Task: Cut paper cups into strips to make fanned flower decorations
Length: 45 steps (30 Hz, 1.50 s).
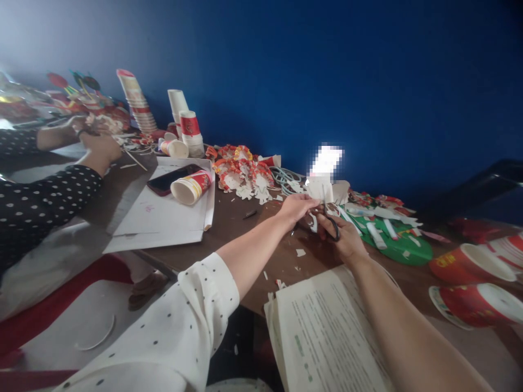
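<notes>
Your left hand (301, 210) pinches the lower left edge of a pale white piece of paper (317, 189), its fingers closed narrow on it above the far side of the brown table (232, 219). Your right hand (347, 241), just beside it, has its fingers wrapped around the loops of a pair of black-handled scissors (336, 230). The blades point up and away from you against the paper; you cannot tell from here how far apart they stand.

To the left of the paper lies a heap of red and white cut-paper pieces (245, 171) with jagged edges, and a loose grey cable (286, 178) runs between the two. Just right of your right hand, white paper strips lie across a flat, rounded green sheet (417, 251). Nearer to you, a folded printed paper sheet (322, 326) rests at the table's edge, partly under your right forearm. Two red-and-white paper cups (469, 305) lie tipped over at far right.

On your left, a white flat cardboard box (163, 223) carries a dark phone (171, 178) and a red, yellow and white paper cup (194, 187) on its side. Beyond it, a co-worker in a black dotted sleeve (53, 198) works with both hands near the table.
</notes>
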Each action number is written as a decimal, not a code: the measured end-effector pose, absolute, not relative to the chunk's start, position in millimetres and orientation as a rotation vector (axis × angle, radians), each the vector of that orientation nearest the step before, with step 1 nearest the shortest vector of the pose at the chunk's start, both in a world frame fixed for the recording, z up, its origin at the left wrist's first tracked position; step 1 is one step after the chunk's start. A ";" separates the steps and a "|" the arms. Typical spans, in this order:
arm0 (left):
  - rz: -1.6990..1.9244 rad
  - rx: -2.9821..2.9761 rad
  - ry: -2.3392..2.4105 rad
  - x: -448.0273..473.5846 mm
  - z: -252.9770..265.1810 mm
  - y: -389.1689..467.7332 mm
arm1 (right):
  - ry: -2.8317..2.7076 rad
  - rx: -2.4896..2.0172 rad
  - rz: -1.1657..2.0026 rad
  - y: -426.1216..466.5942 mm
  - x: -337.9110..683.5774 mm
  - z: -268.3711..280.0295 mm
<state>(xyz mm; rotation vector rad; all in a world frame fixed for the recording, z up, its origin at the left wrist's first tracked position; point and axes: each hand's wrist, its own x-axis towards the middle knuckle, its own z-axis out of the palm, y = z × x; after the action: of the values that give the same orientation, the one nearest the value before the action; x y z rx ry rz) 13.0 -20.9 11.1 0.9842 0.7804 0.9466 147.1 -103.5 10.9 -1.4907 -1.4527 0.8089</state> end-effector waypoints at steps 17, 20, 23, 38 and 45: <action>0.936 0.944 0.750 11.6 14.0 -22.8 | -1.491 -1.507 0.754 -104.2 145.6 13.0; 0.943 0.947 0.753 12.3 13.7 -22.8 | -1.476 -1.504 0.751 -104.1 145.0 12.1; 0.931 0.948 0.765 12.8 13.5 -22.4 | -1.448 -1.498 0.765 -104.4 143.7 12.0; 1.035 0.854 0.778 13.8 10.8 -19.0 | -1.367 -1.475 0.860 -104.9 141.8 9.5; 1.025 0.923 0.768 15.5 6.6 -17.7 | -1.336 -1.454 0.903 -103.6 142.8 6.0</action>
<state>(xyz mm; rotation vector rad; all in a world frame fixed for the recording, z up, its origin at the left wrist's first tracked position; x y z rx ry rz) 15.5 -17.7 6.6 0.9228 0.7684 1.0253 142.8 -103.6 6.0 -1.4536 -1.3357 0.9031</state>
